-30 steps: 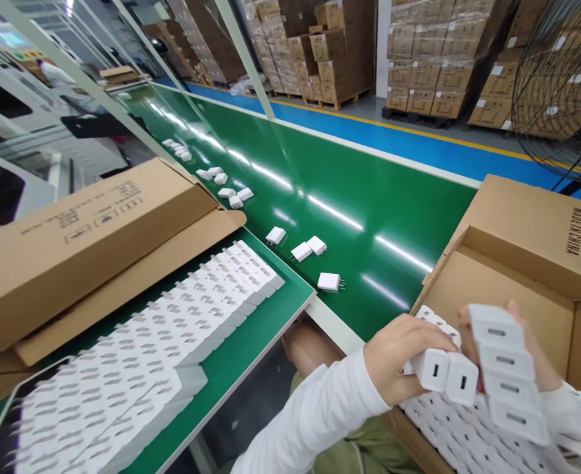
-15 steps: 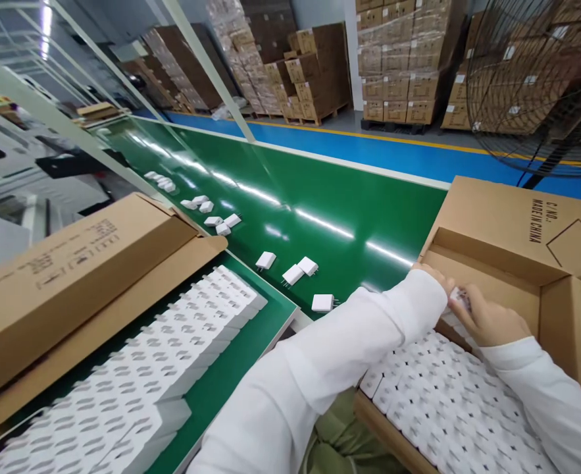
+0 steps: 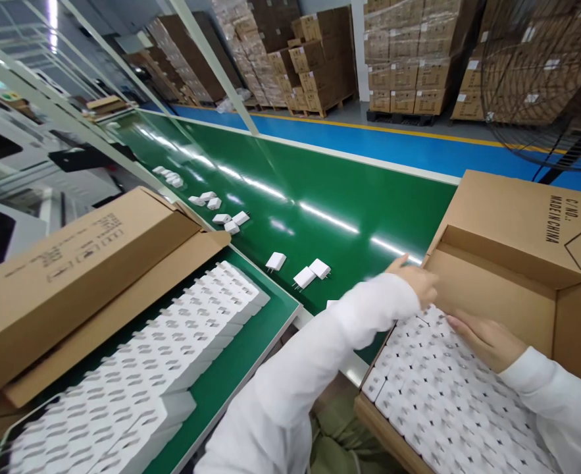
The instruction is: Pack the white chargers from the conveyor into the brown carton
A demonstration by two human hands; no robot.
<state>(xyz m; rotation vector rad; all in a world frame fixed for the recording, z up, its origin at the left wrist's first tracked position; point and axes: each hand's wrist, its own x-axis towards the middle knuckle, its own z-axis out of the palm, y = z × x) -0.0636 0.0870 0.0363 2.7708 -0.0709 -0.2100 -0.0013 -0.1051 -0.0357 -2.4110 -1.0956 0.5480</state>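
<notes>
Fingers (image 3: 399, 263) of the left hand (image 3: 421, 284) are seen raised over the far left edge of the open carton (image 3: 386, 431), one pointed toward the green belt (image 3: 369, 191); the hand is blurred, and whether anything is held by it cannot be told. The right hand (image 3: 490, 341) is laid low along the far side of the packed chargers (image 3: 438, 388), its tips directed left; its grip is hidden, so whether its fingers are apart or closed cannot be told. The packed chargers are set in tight rows inside the open carton at the near right, with small dark gaps showing between them. On the belt, loose white chargers are scattered: one single piece (image 3: 276, 261), a touching pair (image 3: 312, 272) just right of it, and small clusters (image 3: 231, 222) farther off to the left. One more is partly covered by the left sleeve (image 3: 290, 375). At the near left, a block of chargers (image 3: 137, 368) is arranged on a green-topped table (image 3: 253, 349), beside a second carton (image 3: 73, 276). Stacked boxes (image 3: 403, 59) are seen on pallets beyond the blue floor strip (image 3: 339, 135); a fan (image 3: 541, 85) is placed at the far right.
</notes>
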